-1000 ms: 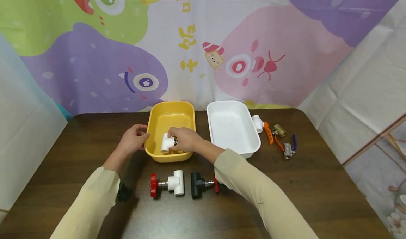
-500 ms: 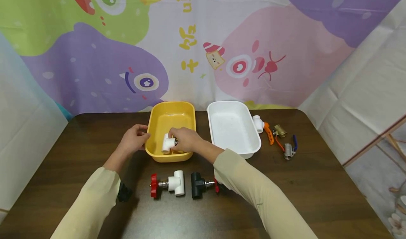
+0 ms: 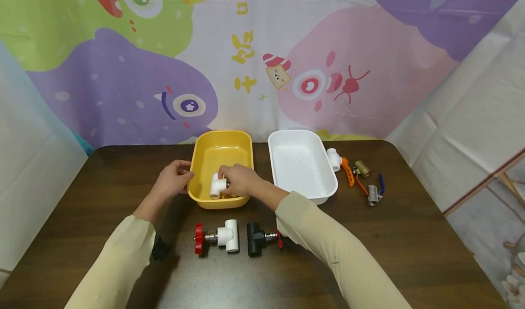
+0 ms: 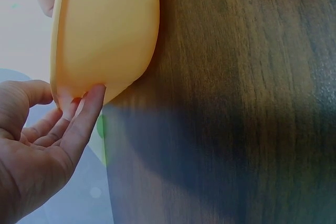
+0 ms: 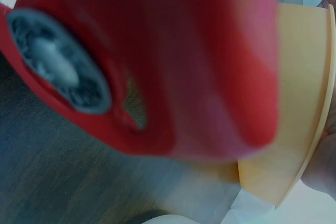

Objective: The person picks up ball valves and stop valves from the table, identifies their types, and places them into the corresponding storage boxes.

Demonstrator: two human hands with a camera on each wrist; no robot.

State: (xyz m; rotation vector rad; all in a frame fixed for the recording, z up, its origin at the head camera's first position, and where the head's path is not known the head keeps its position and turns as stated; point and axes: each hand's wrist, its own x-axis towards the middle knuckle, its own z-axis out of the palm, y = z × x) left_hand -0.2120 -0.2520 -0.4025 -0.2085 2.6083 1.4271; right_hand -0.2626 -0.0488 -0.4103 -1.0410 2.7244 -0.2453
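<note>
In the head view my right hand (image 3: 239,180) reaches into the yellow tray (image 3: 221,138) and holds a white tee-shaped valve (image 3: 216,187) by its metal stem end. My fingers hide the rest of that valve. My left hand (image 3: 174,179) is at the tray's left side. The left wrist view has the left hand (image 4: 42,145) pinching the tray's rim, thumb on the edge and fingers against the outer wall. In front of the tray lie a white tee valve (image 3: 229,237) with a red handwheel and a black tee valve (image 3: 254,239), its red wheel (image 5: 210,77) large in the right wrist view.
A white tray (image 3: 303,167) stands right of the yellow one. Beyond it lie a white valve with an orange handle (image 3: 347,172), a brass valve (image 3: 362,168) and a metal valve (image 3: 372,195) with a blue handle. A printed curtain (image 3: 246,108) hangs behind the table.
Hardly anything differs. Both hands keep their places at the yellow tray, and the white valve in the right hand sits at nearly the same spot, perhaps slightly lower.
</note>
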